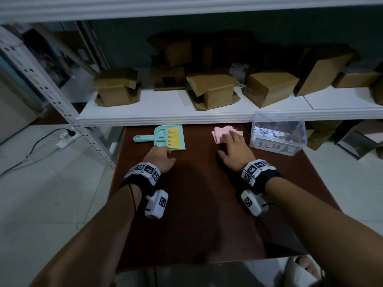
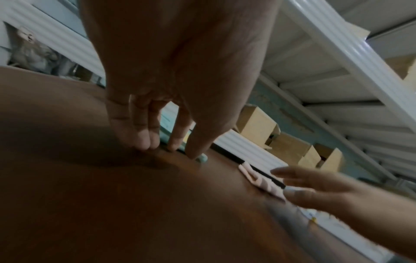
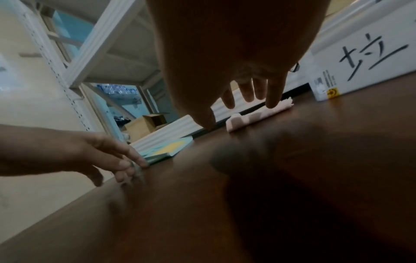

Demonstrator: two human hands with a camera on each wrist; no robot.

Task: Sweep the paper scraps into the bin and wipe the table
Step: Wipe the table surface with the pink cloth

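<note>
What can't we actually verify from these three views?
- Left hand contact with the dustpan: head view hides the fingertips under the hand; left wrist view is blurred.
- Right hand on the pink cloth: touching or just above, unclear; right wrist view is dark.
- Bin contents: scraps visible through the wall, amount unreadable.
- Near table edge: covered by forearms.

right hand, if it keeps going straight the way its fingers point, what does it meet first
Most likely the pink cloth: the right hand has open fingers already reaching over its near edge. Beyond the cloth lies the white shelf edge. The clear bin stands off to its right, seemingly outside that line.
</note>
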